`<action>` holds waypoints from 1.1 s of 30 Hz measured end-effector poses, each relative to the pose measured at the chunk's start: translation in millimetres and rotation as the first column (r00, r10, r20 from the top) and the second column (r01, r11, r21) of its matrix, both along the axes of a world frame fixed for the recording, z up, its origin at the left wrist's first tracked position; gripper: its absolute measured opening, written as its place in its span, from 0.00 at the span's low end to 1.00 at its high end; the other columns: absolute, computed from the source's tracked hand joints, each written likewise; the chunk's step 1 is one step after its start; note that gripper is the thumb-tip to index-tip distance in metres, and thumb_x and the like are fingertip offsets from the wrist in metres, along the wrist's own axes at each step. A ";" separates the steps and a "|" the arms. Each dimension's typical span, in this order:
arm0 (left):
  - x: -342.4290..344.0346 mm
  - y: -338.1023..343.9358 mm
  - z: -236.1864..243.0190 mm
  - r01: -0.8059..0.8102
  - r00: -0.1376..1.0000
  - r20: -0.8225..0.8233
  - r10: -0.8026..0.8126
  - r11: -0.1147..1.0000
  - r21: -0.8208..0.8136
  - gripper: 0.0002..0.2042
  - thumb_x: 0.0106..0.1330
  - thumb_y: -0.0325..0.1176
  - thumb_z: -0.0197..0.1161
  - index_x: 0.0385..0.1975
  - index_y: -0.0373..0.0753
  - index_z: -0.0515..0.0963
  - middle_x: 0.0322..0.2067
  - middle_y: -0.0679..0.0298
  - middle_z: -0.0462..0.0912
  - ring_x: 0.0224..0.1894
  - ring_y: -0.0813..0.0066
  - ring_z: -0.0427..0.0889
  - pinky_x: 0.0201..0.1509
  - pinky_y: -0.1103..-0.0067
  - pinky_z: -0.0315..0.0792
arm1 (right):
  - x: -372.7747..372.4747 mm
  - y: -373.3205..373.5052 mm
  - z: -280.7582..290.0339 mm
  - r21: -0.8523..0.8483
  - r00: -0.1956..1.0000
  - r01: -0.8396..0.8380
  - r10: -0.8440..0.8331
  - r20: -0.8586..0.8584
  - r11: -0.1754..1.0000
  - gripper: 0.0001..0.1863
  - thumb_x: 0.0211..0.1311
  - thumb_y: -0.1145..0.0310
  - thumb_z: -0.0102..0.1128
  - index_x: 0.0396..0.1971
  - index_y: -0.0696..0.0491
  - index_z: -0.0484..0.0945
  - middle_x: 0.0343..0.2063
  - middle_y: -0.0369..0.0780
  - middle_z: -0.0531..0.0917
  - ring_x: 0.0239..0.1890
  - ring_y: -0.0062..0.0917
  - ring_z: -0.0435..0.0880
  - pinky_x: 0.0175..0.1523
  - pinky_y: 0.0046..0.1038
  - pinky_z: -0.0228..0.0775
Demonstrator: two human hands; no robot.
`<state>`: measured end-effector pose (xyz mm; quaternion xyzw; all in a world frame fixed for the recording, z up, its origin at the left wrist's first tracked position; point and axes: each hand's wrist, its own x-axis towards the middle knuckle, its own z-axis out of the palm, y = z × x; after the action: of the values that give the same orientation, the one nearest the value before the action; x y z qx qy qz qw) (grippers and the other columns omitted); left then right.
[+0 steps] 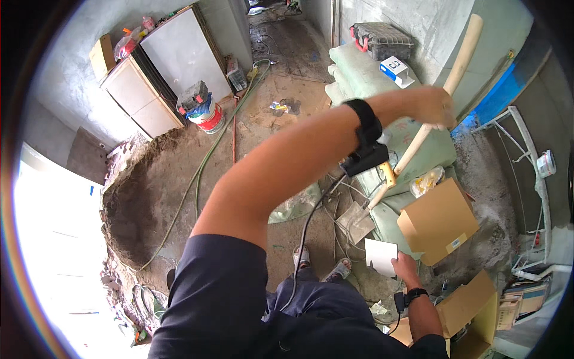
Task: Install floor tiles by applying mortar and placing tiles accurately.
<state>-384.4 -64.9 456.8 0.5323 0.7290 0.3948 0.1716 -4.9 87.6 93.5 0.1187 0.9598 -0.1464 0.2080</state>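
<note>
My left arm crosses the view to the right, and my left hand is closed around the pale wooden handle of a shovel. The shovel stands tilted, its flat metal blade low beside my feet. Lower right, my right hand grips the edge of a flat white square piece that looks like a tile. Just past it stands an open cardboard box. A tool with a yellow handle is next to the shovel shaft.
Green sacks are stacked on the right, with a dark toolbox and a blue-and-white box on top. Another open carton sits lower right. A green hose crosses the dirt floor near a bucket. White metal frame stands far right.
</note>
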 end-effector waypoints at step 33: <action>-22.8 -150.4 1.3 -0.226 0.962 0.164 0.217 0.973 0.036 0.14 0.63 0.40 0.59 0.36 0.34 0.80 0.31 0.62 0.83 0.35 0.75 0.82 0.41 0.78 0.75 | 21.6 13.1 -14.6 0.038 0.999 0.015 -0.014 -0.033 0.999 0.17 0.52 0.56 0.54 0.29 0.57 0.76 0.31 0.52 0.82 0.37 0.49 0.81 0.44 0.48 0.71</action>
<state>-407.2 -215.3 458.1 0.4186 0.7568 0.4726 0.1694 16.7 100.7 78.9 0.1271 0.9648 -0.1315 0.1890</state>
